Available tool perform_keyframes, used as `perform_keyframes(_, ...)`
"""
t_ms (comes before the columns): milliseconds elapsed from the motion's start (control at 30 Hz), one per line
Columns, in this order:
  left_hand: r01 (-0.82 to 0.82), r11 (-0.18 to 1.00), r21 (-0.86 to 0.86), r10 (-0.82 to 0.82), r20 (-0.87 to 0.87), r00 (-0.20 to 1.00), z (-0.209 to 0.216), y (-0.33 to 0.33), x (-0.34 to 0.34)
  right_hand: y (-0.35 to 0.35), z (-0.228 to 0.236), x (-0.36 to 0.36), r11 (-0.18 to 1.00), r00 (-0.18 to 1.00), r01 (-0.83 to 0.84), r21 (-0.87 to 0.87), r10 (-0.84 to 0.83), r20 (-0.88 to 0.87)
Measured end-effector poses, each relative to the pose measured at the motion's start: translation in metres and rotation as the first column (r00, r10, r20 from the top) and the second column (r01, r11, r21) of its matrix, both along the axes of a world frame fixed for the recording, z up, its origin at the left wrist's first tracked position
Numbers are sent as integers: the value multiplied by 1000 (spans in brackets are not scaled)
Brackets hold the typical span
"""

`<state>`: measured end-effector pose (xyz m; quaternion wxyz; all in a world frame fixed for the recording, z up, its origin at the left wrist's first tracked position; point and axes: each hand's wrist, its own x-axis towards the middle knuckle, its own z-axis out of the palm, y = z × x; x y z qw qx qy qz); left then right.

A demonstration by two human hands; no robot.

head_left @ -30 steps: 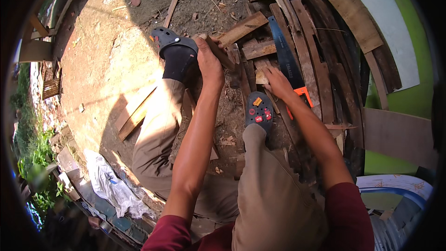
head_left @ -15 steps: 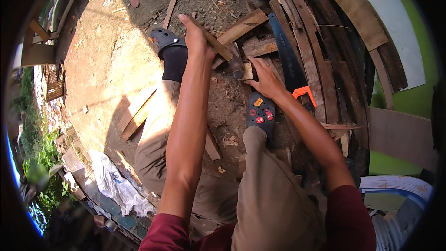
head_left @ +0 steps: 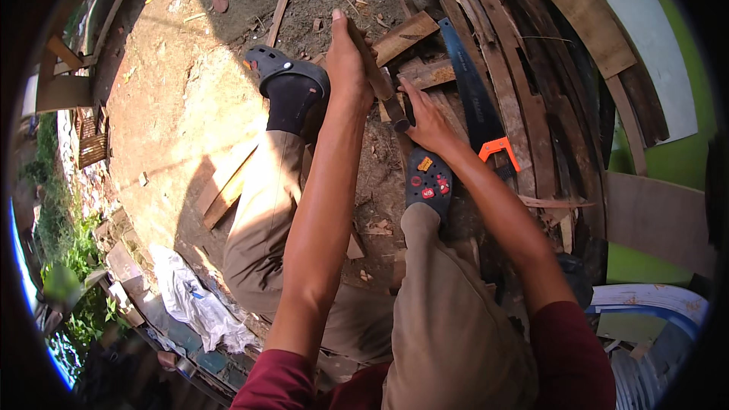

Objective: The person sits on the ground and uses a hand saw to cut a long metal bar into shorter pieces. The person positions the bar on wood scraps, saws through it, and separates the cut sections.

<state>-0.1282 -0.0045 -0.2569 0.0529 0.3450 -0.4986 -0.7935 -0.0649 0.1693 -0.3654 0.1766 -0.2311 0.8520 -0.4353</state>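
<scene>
The left grip (head_left: 351, 64) is wrapped round the wooden handle of a hammer (head_left: 377, 80), with the thumb laid up along it, probably to keep the head from twisting. The hammer head is over a small wood block (head_left: 385, 111), which lies low on the ground between the feet and is mostly hidden. The right grip (head_left: 431, 123) is just beside the head, thumb and forefinger parted. It seems placed there to steady the block, but I cannot tell whether it pinches it. The right clog (head_left: 429, 182) is planted close behind that hand, perhaps as a brace. The handsaw (head_left: 474, 102) lies to the right on the wood planks (head_left: 524, 99), its orange handle toward the person, apparently set within reach.

Compared with half a second ago, the left grip is farther right and the hammer handle points more steeply toward the body. The head now covers much of the block, whose pale face showed beside it then. The right hand remains close by, and the saw lies much as it did.
</scene>
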Motion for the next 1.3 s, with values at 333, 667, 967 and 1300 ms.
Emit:
perform_keyframes(333, 181, 981, -75, -182, -8, 983, -5, -11, 23, -29, 79, -70, 898, 957, 278, -340, -288, 24)
perform_keyframes(667, -116, 950, 290, 101, 66, 993, -2, -30, 45, -125, 114, -128, 861, 769, 370, -348, -74, 635)
perform_keyframes(967, 141, 975, 171, -146, 17, 989, -9, -12, 22, -118, 111, -115, 806, 790, 494, -324, -261, 555)
perform_keyframes(1300, 46, 979, 199, 0, -225, 974, -51, 23, 27, -111, 106, -111, 819, 862, 488, -303, -398, 313)
